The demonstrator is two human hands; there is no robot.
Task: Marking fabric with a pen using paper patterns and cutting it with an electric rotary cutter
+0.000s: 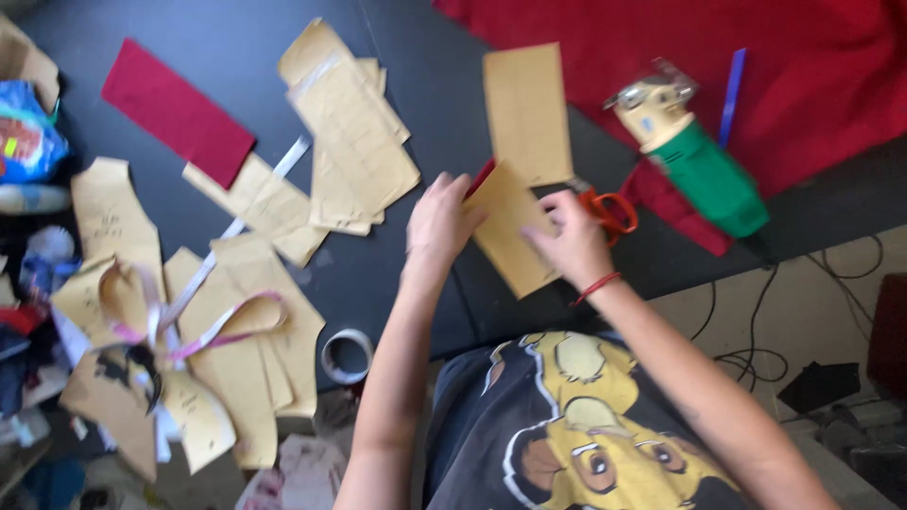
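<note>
My left hand (440, 219) and my right hand (570, 238) both hold a brown paper pattern piece (505, 222) just above the dark table (406, 76). A strip of red fabric (480, 176) shows from under the piece at its upper left edge. Another brown rectangular pattern piece (526, 111) lies just beyond it. Orange-handled scissors (609, 210) lie right beside my right hand. A thin red band circles my right wrist.
A green and cream electric cutter (694, 156) rests on red cloth (756, 57) with a blue pen (731, 94). Several brown pattern pieces (354, 142), a red fabric rectangle (175, 111), a measuring tape (203, 321) and a tape roll (346, 355) lie left. Cables (756, 349) run on the floor.
</note>
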